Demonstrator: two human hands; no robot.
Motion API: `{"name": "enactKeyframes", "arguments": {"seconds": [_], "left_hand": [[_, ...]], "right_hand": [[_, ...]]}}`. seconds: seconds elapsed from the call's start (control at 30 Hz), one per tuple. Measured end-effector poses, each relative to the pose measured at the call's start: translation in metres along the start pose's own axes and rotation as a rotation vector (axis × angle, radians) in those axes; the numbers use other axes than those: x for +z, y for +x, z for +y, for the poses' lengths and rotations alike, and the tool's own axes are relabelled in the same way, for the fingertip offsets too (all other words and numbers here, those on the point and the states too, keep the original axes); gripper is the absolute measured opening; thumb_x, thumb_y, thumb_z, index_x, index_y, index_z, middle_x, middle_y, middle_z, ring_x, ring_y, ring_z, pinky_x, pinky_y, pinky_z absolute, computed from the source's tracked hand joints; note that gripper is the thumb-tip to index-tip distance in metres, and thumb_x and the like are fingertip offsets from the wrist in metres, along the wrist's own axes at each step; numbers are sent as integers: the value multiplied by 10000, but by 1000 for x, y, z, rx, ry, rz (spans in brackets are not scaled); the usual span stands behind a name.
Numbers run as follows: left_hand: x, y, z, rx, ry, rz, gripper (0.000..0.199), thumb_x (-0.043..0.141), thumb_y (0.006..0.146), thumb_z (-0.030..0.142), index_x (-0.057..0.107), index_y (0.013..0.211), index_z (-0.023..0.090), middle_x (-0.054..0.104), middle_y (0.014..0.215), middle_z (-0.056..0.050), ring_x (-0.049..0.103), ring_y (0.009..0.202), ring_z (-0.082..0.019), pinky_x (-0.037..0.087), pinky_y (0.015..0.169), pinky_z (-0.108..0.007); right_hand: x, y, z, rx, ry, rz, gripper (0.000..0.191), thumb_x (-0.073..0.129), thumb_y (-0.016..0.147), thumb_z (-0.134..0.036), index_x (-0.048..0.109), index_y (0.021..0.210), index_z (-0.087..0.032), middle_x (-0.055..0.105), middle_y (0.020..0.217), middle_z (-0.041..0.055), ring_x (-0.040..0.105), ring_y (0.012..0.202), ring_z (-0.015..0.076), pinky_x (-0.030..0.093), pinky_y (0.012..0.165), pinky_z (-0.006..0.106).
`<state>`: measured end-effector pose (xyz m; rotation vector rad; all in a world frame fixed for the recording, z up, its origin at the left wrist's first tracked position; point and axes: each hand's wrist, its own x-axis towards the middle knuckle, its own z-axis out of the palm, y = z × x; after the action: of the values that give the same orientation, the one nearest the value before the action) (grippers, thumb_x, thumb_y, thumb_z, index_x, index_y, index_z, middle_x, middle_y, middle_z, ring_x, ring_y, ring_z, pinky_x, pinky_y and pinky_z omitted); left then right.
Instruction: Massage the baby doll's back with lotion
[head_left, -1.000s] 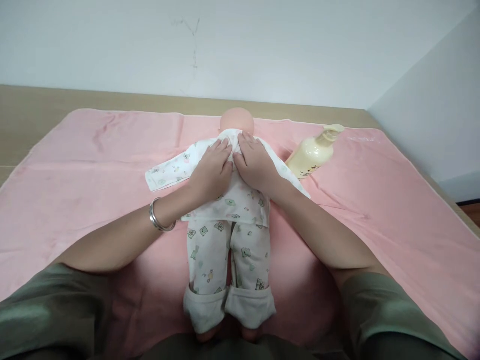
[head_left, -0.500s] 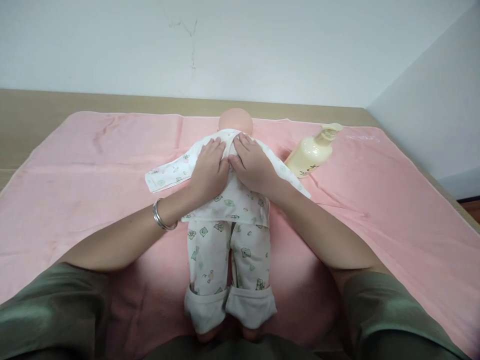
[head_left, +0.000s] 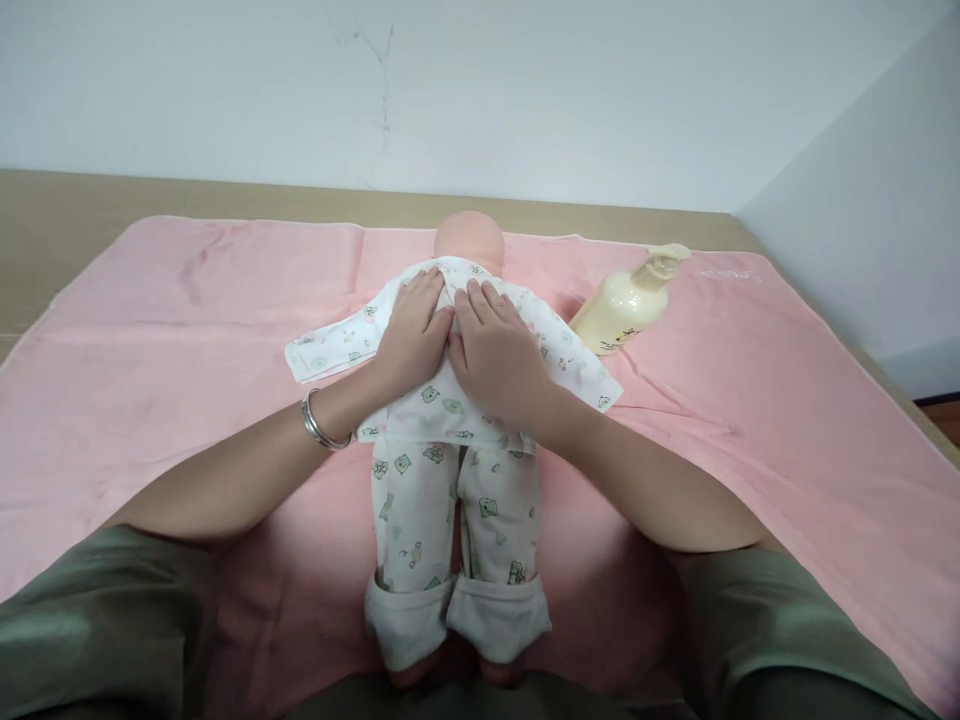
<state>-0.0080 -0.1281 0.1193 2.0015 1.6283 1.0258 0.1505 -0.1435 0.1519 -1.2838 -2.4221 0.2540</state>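
A baby doll (head_left: 471, 238) lies on a pink blanket, its bald head toward the wall and its feet toward me. It wears a white printed shirt (head_left: 450, 408) and matching trousers (head_left: 414, 515) with turned-up cuffs. My left hand (head_left: 415, 330) rests flat on the left side of the shirt's upper part, wrist circled by a silver bangle (head_left: 319, 420). Flat on the right side lies my right hand (head_left: 496, 350), fingers pointing toward the doll's head. The thumbs are close together near the middle of the shirt. Neither hand grasps anything.
A pale yellow pump bottle (head_left: 624, 308) stands tilted in view right of the doll, beside its sleeve. The pink blanket (head_left: 750, 390) covers most of the wooden surface (head_left: 67, 225). A white wall (head_left: 570, 100) rises behind.
My right hand has slid down the shirt, a little toward me, with its fingers now lower. My left hand stays at nearly the same place. The view has shifted slightly.
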Motion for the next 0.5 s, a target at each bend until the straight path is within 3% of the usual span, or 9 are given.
{"name": "enactKeyframes", "arguments": {"seconds": [0.2, 0.5], "left_hand": [[2, -3, 1, -18, -20, 23, 525, 386, 984, 344, 480, 1493, 253, 439, 1625, -37, 333, 1557, -247, 174, 1348, -477], [1, -5, 9, -32, 12, 38, 534, 392, 964, 300, 491, 1486, 239, 465, 1604, -53, 355, 1543, -253, 201, 1340, -484]], "right_hand": [[1, 11, 13, -50, 83, -48, 598, 346, 985, -262, 424, 1541, -58, 344, 1663, 146, 247, 1589, 280, 211, 1325, 521], [10, 12, 20, -69, 112, 21, 582, 347, 983, -260, 457, 1526, -79, 360, 1657, 133, 252, 1589, 264, 202, 1326, 511]]}}
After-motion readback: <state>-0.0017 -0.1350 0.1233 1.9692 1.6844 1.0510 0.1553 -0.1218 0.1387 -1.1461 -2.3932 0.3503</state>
